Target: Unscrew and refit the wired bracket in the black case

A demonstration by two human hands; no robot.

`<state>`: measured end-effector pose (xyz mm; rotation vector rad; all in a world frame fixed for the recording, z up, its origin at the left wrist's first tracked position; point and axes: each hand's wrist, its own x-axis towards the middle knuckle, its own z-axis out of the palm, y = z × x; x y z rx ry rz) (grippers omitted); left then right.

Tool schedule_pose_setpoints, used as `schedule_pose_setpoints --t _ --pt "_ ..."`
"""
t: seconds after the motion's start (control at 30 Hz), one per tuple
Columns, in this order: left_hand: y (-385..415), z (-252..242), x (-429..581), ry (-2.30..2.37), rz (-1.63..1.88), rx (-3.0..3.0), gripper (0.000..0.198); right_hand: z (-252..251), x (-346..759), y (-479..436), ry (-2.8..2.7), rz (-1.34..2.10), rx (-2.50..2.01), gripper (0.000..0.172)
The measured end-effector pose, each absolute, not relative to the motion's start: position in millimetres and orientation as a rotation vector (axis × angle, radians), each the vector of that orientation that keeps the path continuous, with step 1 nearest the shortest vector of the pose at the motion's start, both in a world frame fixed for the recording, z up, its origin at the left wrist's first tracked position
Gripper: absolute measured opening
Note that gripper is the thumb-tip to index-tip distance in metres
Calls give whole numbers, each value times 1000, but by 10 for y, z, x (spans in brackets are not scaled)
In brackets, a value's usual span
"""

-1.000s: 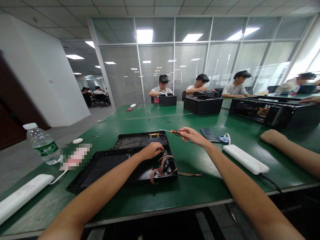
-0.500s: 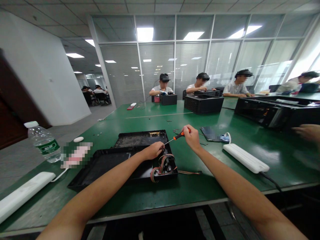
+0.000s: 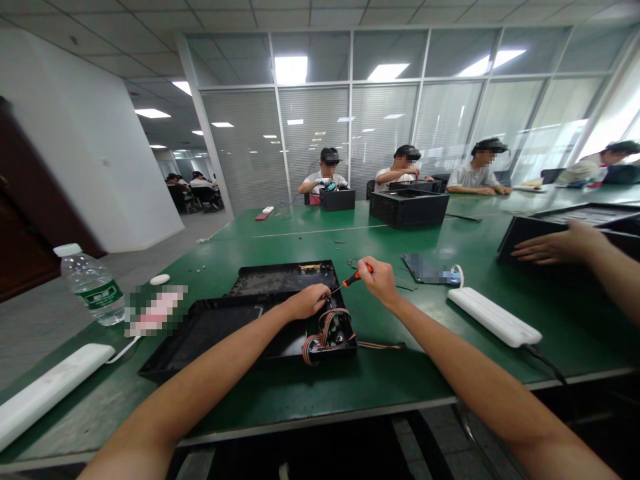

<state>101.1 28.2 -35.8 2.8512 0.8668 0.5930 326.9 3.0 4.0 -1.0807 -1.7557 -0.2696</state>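
My right hand (image 3: 381, 281) is wrapped round the orange-and-black handle of a screwdriver (image 3: 351, 276). The thin shaft points down and left, its tip close to the fingers of my left hand (image 3: 311, 301). Those fingers are pinched together at the right end of a black case (image 3: 220, 320); what they hold is hidden. Just below them, a bundle of striped ribbon cables (image 3: 325, 333) and small dark parts sit in the case's right corner. One cable end (image 3: 383, 345) trails onto the green table (image 3: 400, 380). A flat black panel (image 3: 273, 279) lies behind the case.
White power strips lie at left (image 3: 55, 393) and right (image 3: 493, 317). A water bottle (image 3: 97, 293) stands at left. A phone (image 3: 425, 268) rests beyond my right hand. At far right, a co-worker's hand (image 3: 560, 247) touches a black computer case (image 3: 525, 230). Other people sit opposite.
My right hand and the screwdriver have shifted slightly left and down, the handle tilting lower. My left hand stays put. At right, the co-worker's black case has moved rightward and turned.
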Motion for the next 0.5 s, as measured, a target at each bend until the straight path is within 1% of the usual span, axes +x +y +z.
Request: schedule_pose_setpoints --t 0.23,0.43,0.5 --pt "263 -335 1023 864 572 2861 14 100 3266 -2 -1863 -425 -1210 40" --pt "254 -325 1030 844 591 2845 13 572 2999 -382 -2188 -602 -1459 50" --pt "249 -324 1030 837 593 2829 12 744 2904 -505 -2310 -610 -1516 47"
